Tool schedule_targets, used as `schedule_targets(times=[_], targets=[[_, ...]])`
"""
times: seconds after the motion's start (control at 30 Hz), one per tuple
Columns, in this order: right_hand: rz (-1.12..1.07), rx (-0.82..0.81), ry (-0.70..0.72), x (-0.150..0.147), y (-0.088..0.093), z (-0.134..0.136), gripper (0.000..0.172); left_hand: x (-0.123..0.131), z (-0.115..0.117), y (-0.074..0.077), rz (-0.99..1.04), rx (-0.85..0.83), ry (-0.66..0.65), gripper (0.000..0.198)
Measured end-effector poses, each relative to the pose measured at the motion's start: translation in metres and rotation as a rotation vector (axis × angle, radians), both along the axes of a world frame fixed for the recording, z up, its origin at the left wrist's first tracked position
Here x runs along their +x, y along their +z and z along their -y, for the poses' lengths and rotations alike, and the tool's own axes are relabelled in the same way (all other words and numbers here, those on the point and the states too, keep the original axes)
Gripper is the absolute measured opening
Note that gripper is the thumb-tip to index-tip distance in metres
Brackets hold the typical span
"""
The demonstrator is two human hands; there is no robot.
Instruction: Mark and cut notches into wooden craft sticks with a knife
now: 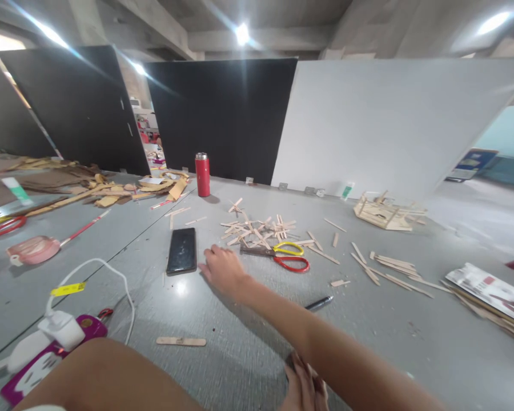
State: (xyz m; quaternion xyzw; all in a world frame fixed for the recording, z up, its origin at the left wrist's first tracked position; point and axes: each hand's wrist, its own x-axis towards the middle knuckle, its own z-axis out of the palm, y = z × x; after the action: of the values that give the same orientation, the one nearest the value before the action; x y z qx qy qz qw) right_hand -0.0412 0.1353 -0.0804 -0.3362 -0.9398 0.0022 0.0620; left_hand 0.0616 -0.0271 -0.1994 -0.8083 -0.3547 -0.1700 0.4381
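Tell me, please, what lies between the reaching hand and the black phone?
Only a narrow strip of bare grey floor separates the right hand from the phone, as the head view shows.

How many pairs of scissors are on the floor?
1 for certain: scissors with yellow and red handles by the stick pile, near the right hand. The red loops far left might be another.

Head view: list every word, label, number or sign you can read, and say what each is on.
Nothing reads clearly.
Yellow tag on the white cable: print too small.
Printed sheets at right: blurred.
Green-and-white tube at left: blurred.
Blue board far right: too small.
Phone: dark screen, no text.
Red flask: no label shows.
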Motion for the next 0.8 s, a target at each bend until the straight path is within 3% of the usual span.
schedule_targets(times=[0.2, 0.37, 0.67, 0.8], targets=[[-0.035, 0.204, -0.310, 0.080, 0.007, -0.037, 0.040, -0.012, 0.009, 0.007, 0.060, -0.031, -0.020, 0.034], [-0.039, 0.236, -0.301, 0.129, 0.008, -0.040, 0.036, -0.012, 0.012, 0.014, 0.090, -0.053, -0.021, 0.032], [-0.132, 0.177, -0.453, 0.186, -0.002, -0.040, 0.037, -0.020, 0.018, 0.031, 0.080, -0.122, -0.033, 0.032], [-0.215, 0.203, -0.471, 0.205, -0.006, -0.039, 0.039, -0.022, 0.017, 0.031, 0.076, -0.124, -0.035, 0.033]])
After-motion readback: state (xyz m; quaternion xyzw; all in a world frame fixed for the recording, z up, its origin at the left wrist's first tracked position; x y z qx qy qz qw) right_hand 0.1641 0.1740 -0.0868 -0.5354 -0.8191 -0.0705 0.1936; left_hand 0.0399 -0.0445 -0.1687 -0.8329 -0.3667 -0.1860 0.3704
